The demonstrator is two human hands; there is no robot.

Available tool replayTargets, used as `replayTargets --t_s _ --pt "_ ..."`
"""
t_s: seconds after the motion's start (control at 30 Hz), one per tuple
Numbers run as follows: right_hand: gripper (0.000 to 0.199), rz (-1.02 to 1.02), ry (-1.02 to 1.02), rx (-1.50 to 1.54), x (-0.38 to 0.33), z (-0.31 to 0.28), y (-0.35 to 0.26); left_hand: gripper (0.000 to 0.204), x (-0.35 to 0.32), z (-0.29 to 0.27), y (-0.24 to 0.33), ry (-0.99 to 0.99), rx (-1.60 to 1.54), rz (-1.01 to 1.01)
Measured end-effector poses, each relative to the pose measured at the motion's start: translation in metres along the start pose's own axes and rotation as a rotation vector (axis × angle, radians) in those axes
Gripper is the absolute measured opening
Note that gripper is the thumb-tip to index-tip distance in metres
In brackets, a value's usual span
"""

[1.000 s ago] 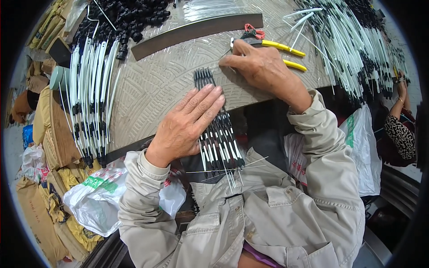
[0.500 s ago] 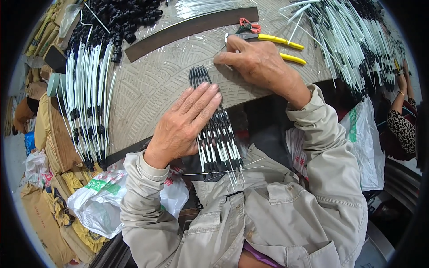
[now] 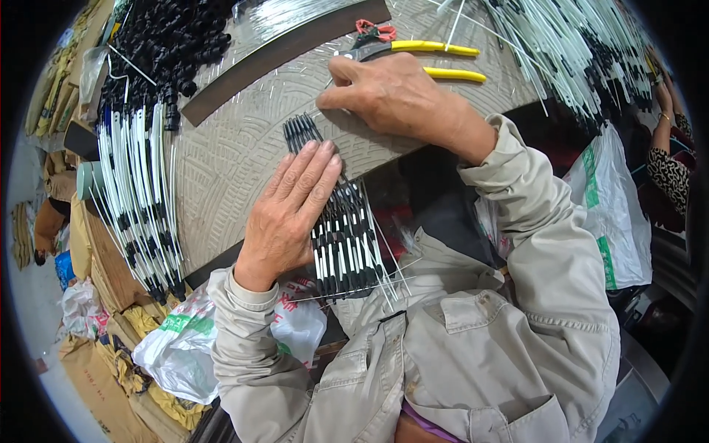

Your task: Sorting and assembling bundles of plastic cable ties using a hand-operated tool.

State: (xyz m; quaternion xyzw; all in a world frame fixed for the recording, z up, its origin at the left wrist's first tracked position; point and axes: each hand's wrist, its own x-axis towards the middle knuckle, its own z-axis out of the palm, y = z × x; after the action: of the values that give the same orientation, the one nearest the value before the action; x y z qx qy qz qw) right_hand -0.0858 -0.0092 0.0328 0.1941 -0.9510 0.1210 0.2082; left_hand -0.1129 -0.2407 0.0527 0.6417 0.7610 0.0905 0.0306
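Note:
My left hand (image 3: pixel 294 203) lies flat, fingers stretched, across a row of thin black-and-white rods (image 3: pixel 343 258). Their black tips (image 3: pixel 301 129) stick out past my fingertips onto the table. The lower part of the row hangs over the table edge above my lap, where a thin crosswise rod or wire passes by the ends. My right hand (image 3: pixel 391 92) is beyond it to the right, thumb and forefinger bent toward each other; whatever they hold is too small to make out. Right behind that hand are yellow-handled pliers (image 3: pixel 450 49), partly covered by it.
Red-handled scissors or snips (image 3: pixel 375 31) lie behind the pliers, near a dark curved strip (image 3: pixel 281 66). Piles of white-and-black rods lie at left (image 3: pixel 140 184) and right (image 3: pixel 569 52). Black parts (image 3: pixel 170 44) heap at far left. Another person's arm (image 3: pixel 662 111) shows at right.
The whole view has shifted, so the table things sit further left. Both hands keep nearly the same places relative to the table, the left still flat on the rods.

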Motion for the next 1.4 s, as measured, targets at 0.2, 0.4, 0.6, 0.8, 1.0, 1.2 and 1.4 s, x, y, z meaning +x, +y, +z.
replayTargets --t_s 0.2,0.4,0.6,0.8,1.0,1.2,1.4 --pt "0.018 0.003 0.001 0.018 -0.001 -0.001 0.001 0.067 0.003 -0.002 0.002 -0.008 0.030 -0.011" --pt "0.019 0.029 -0.035 -0.008 0.002 0.000 -0.003 0.071 0.003 0.000 0.002 -0.023 0.071 -0.034" --pt "0.015 0.056 -0.031 -0.027 0.004 -0.001 -0.011 0.073 -0.001 0.000 0.001 0.032 0.012 -0.020" --pt "0.013 0.036 -0.034 -0.024 0.006 -0.003 -0.011 0.075 -0.002 0.001 0.000 0.048 -0.011 -0.013" --pt "0.017 -0.019 -0.017 -0.009 0.008 -0.001 -0.007 0.071 -0.004 0.001 0.000 0.086 -0.024 -0.027" --pt "0.017 -0.051 0.003 0.012 0.014 0.004 -0.003 0.070 -0.005 0.002 0.000 0.128 -0.066 -0.023" --pt "0.018 -0.021 -0.040 0.019 0.016 0.000 -0.007 0.072 -0.009 0.006 -0.001 0.135 -0.034 -0.032"
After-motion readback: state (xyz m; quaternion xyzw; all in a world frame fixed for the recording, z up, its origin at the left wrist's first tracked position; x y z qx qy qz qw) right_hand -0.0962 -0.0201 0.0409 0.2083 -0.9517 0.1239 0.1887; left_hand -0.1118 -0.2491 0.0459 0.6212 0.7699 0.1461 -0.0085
